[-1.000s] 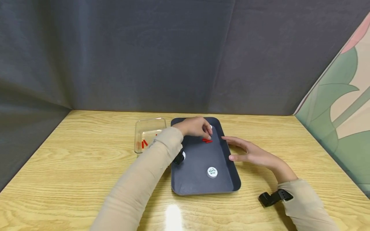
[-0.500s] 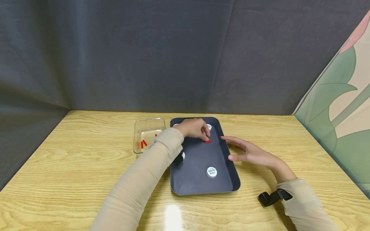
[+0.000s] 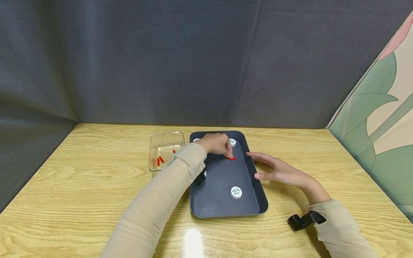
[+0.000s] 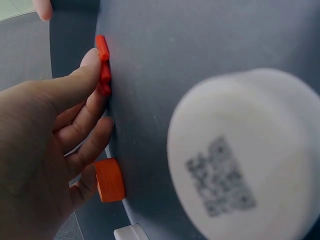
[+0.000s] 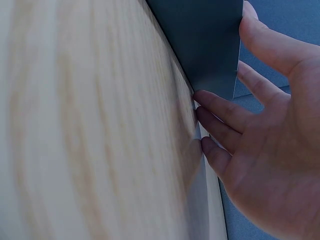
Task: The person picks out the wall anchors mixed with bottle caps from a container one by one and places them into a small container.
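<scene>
My left hand reaches into the dark grey tray, thumb and fingertips pinching at small red sticks on its floor. In the left wrist view, the thumb lies against the red sticks, with the index finger behind them; how many are gripped I cannot tell. An orange cap-like piece sits by the little finger. My right hand is at the tray's right side, fingers extended. In the right wrist view, its thumb and fingertips are right at the tray's outer wall.
A clear glass container holding several red sticks stands left of the tray, partly behind my left sleeve. White round caps lie in the tray, one near the front, another at the back. A dark curtain stands behind the table.
My left fingertips have lowered onto the red sticks and drawn closer together. The right hand stays in place by the tray.
</scene>
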A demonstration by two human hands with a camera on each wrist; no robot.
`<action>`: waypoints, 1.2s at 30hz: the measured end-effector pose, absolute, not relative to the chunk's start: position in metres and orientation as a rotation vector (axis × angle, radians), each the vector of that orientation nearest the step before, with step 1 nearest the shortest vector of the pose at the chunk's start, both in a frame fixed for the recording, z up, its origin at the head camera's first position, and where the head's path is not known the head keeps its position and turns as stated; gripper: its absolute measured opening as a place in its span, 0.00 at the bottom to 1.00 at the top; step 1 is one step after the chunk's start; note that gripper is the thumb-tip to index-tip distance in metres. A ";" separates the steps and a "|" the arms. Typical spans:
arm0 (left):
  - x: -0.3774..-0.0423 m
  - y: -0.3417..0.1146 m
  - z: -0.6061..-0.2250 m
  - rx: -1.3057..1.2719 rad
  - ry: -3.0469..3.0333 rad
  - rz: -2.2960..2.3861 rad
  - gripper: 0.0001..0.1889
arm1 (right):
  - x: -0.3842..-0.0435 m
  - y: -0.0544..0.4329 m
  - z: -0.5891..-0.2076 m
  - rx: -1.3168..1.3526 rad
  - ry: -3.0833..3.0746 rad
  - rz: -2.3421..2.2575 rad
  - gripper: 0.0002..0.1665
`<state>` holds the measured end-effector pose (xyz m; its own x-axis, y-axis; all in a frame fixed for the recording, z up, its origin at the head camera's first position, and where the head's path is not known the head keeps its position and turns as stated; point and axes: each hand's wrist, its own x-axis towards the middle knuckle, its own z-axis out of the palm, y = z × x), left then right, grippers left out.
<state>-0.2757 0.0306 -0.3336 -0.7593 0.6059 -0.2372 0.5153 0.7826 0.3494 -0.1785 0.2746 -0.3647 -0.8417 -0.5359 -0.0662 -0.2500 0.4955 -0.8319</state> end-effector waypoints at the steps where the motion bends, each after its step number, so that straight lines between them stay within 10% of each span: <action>1: -0.276 0.030 -0.334 0.860 2.637 0.374 0.09 | -0.179 0.274 -0.365 -0.659 2.429 -1.272 0.43; 36: -0.267 0.024 -0.310 0.943 2.638 0.536 0.08 | -0.181 0.277 -0.364 -0.647 2.447 -1.229 0.43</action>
